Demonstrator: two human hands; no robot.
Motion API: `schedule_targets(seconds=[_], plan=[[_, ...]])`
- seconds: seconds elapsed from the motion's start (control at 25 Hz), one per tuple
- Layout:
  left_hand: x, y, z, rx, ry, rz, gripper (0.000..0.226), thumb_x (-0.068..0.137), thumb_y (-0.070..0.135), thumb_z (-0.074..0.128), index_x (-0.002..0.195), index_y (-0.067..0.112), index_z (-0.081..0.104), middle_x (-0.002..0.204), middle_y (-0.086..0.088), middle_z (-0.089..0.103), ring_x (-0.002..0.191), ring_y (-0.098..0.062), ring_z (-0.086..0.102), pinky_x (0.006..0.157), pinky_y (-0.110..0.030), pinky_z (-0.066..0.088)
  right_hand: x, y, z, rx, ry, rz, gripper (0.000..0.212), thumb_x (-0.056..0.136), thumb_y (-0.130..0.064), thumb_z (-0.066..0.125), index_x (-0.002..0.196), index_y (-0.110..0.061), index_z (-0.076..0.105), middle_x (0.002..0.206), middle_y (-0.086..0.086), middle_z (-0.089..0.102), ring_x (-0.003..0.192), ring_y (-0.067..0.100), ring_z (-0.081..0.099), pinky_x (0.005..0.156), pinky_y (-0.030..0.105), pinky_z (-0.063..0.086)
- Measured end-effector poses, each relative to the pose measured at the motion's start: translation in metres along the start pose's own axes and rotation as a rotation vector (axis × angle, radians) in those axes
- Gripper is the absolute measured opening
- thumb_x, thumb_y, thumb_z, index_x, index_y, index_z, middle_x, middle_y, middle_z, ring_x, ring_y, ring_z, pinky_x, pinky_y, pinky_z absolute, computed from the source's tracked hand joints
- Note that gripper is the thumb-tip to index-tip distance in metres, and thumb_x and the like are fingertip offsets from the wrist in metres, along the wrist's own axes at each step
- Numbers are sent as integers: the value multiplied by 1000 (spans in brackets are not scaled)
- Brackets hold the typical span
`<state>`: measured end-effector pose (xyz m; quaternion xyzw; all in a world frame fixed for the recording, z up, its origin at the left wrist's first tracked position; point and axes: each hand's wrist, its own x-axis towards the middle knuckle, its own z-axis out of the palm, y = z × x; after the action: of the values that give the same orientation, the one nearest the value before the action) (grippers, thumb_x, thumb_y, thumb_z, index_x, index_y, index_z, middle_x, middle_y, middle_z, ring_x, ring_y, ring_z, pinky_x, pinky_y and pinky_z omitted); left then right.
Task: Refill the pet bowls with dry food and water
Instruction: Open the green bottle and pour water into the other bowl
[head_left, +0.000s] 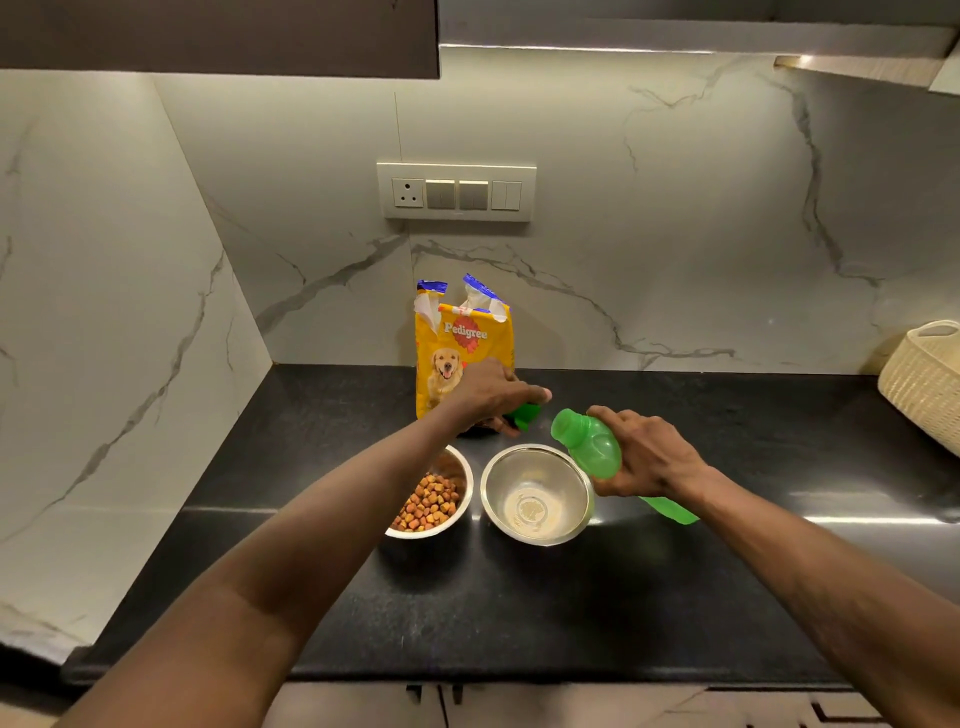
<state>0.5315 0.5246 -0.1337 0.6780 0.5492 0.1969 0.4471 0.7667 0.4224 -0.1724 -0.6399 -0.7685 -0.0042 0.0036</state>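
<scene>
Both bare forearms come up from the bottom edge, left from about 7 o'clock, right from 5. Left hand (491, 397) is palm down, fingers pinched closed around something small. Right hand (647, 454) is wrapped tight in a grip, knuckles up.

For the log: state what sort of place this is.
Probably a home kitchen: a black counter against a marble wall, a switch panel above it, and cupboards overhead.

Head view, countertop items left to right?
Kibble bowl → empty steel bowl → green bottle held by the right hand → wicker basket. Food bag and cap, behind the bowls, are left out.
</scene>
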Motion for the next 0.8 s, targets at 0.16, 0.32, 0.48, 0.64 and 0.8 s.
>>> schedule_targets(seconds=[0.16, 0.32, 0.48, 0.64, 0.8], plan=[[5, -19, 1, -48, 32, -3, 43, 81, 41, 88, 84, 6, 64, 93, -17, 71, 76, -27, 78, 58, -37, 66, -1, -2, 1, -82, -93, -11, 119, 60, -86, 48, 157, -23, 22, 120, 12, 63, 96, 29, 67, 86, 41, 58], [5, -32, 1, -37, 13, 4, 48, 84, 41, 85, 99, 0, 67, 96, -15, 70, 71, -20, 75, 46, -23, 58, 2, -3, 2, -155, -134, -17, 109, 69, -74, 61, 157, -25, 19, 120, 11, 62, 93, 28, 66, 84, 39, 58], [7, -43, 3, 44, -2, 28, 53, 83, 46, 84, 108, 2, 70, 97, -12, 72, 70, -15, 74, 48, -20, 58, 5, -3, 3, -201, -155, -13, 109, 71, -72, 63, 158, -24, 18, 120, 10, 61, 93, 28, 66, 84, 39, 58], [4, -47, 3, 110, -18, 58, 48, 84, 49, 82, 106, 8, 71, 91, -3, 70, 67, -10, 71, 49, -18, 58, 7, -2, 3, -227, -204, 6, 110, 71, -68, 66, 160, -25, 16, 122, 10, 59, 96, 28, 66, 83, 38, 57], [4, -51, 3, 78, -16, 52, 51, 84, 46, 84, 111, 5, 71, 96, -6, 70, 77, -18, 74, 66, -35, 67, 9, 0, 4, -249, -232, 15, 112, 74, -67, 68, 161, -25, 12, 128, 11, 57, 99, 29, 66, 84, 38, 57]])
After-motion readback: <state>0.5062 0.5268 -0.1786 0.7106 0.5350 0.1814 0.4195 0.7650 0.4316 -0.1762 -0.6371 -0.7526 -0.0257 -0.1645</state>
